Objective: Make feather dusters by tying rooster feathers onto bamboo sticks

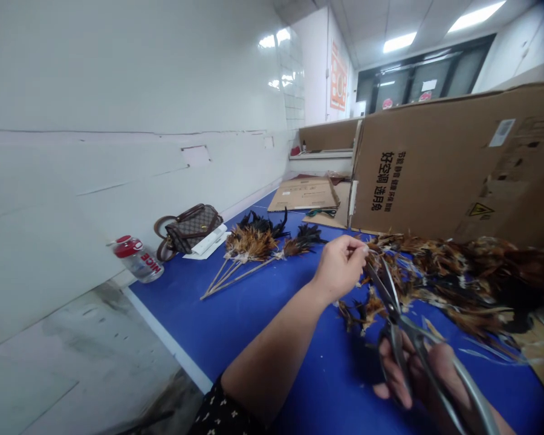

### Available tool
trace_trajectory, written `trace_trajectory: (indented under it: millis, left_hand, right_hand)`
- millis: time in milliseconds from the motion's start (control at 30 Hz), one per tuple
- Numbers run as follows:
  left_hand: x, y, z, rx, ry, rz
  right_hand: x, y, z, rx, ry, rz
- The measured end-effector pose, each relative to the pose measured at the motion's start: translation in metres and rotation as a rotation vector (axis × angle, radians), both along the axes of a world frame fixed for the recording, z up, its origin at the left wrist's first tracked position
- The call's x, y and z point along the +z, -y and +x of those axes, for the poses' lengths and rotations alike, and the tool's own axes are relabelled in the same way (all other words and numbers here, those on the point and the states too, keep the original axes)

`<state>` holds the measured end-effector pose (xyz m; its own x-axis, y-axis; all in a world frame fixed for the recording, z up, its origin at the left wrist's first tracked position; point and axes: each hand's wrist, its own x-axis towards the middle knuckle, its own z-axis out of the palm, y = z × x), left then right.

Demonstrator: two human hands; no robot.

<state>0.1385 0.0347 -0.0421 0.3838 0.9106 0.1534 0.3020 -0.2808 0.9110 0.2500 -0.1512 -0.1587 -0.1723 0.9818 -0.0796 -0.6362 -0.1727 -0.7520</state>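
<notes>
My left hand is closed in a pinch on a small brown feather tuft above the blue table. My right hand grips the handles of large metal scissors, whose blades point up toward the pinched tuft. A big heap of brown and black feathers lies just right of both hands. More loose feather bits sit under the scissors.
Finished feather sticks lie further left on the table. A patterned handbag and a lying bottle with a red cap rest by the white wall. A large cardboard box stands behind the heap; flat cardboard lies beyond.
</notes>
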Motion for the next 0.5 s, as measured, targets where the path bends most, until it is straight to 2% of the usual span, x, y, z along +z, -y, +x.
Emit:
trace_trajectory:
  millis: [67, 167, 300, 500]
  left_hand:
    - [-0.005, 0.008, 0.002, 0.013, 0.019, -0.033]
    - [-0.015, 0.015, 0.005, 0.02, 0.025, -0.002]
    - [-0.026, 0.018, 0.007, 0.021, -0.034, 0.041]
    - [-0.026, 0.02, 0.009, 0.012, -0.096, 0.018]
  right_hand:
    - [0.006, -0.018, -0.004, 0.033, -0.021, 0.032]
    - [0.01, -0.032, -0.008, 0.027, -0.005, 0.051]
    - [0.006, -0.036, -0.008, 0.016, -0.003, 0.045]
    - [-0.001, -0.034, -0.002, -0.033, 0.099, -0.021]
